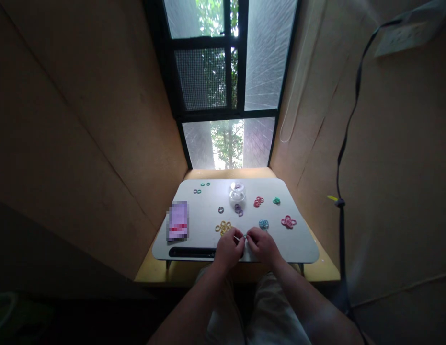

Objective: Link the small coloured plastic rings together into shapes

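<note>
My left hand (229, 249) and my right hand (263, 246) meet over the front edge of the white lap table (203, 242). Both are closed, fingertips pinching a small band (245, 235), pale and greenish, mostly hidden by the fingers. Just beyond my left hand lies a cluster of yellow hair ties (223, 227). Blue hair ties (263, 224) sit beyond my right hand, with pink ones (288, 221) further right. Behind are purple ones (238, 210), a grey one (221, 210), red ones (258, 201) and green ones (276, 201).
A clear round container (237, 192) stands toward the back. A blurred-out purple rectangular item (177, 220) lies at the left, near a black slot (190, 252). Several green and grey ties (199, 191) rest back left. Walls flank the table; a window (226, 143) is behind.
</note>
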The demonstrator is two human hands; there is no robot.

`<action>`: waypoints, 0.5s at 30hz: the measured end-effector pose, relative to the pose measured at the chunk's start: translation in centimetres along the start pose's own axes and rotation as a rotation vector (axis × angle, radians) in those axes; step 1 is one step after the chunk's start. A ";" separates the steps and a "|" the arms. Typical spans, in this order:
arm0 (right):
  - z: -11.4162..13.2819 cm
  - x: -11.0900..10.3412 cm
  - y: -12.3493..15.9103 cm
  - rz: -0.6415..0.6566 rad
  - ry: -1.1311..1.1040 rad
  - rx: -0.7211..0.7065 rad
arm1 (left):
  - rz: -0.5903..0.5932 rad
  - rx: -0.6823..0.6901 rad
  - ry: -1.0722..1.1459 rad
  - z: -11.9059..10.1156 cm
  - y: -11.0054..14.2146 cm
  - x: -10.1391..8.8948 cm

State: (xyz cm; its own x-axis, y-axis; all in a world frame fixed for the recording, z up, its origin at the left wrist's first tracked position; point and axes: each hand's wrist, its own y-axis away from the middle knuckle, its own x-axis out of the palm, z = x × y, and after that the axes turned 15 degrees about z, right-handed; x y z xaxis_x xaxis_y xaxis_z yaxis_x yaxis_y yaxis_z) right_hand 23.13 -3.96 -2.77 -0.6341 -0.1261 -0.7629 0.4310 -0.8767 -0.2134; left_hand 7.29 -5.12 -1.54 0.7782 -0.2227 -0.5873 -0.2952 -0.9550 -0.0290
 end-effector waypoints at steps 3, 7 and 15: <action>-0.1 0.0 0.0 -0.007 -0.002 -0.014 | -0.011 0.007 0.005 0.0 -0.1 0.0; -0.1 0.0 0.0 -0.017 -0.006 -0.017 | -0.011 0.010 0.013 -0.1 -0.1 -0.1; 0.1 0.0 -0.1 -0.015 0.003 -0.012 | -0.006 0.018 0.022 0.1 -0.1 -0.1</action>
State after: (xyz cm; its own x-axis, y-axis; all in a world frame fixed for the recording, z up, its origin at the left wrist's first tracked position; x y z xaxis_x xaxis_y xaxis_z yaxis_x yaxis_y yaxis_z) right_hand 23.05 -3.96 -2.69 -0.6383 -0.1115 -0.7616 0.4292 -0.8729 -0.2319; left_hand 7.17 -5.02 -1.60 0.7918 -0.2219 -0.5691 -0.3004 -0.9527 -0.0466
